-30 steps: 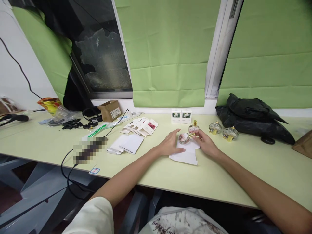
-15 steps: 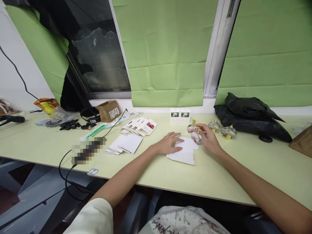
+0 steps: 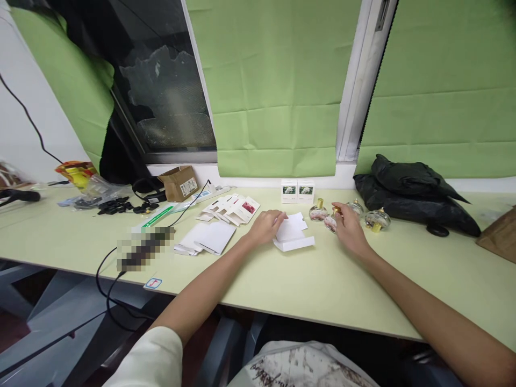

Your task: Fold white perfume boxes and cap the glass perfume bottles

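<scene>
My left hand (image 3: 265, 228) is closed on the left edge of a white folded cardboard insert (image 3: 291, 230), whose near flap stands up from the table. To its right, my right hand (image 3: 349, 227) grips a round glass perfume bottle (image 3: 330, 223) with a gold neck, partly hidden by the fingers. Another perfume bottle (image 3: 318, 211) with a gold cap stands just left of it. Behind and right of my right hand are two more bottles, one partly covered (image 3: 356, 207) and one with its gold cap toward me (image 3: 378, 219).
Two small white boxes (image 3: 297, 192) with flower pictures stand by the window wall. Flattened cartons (image 3: 231, 208) and white folded sheets (image 3: 205, 237) lie to the left, near a brown box (image 3: 179, 184) and cables. Black plastic bags (image 3: 415, 193) sit at the right.
The perfume bottle in my right hand has moved right, off the cardboard insert. My left hand has gone from lying flat to gripping the insert's edge, and the insert is now partly folded up.
</scene>
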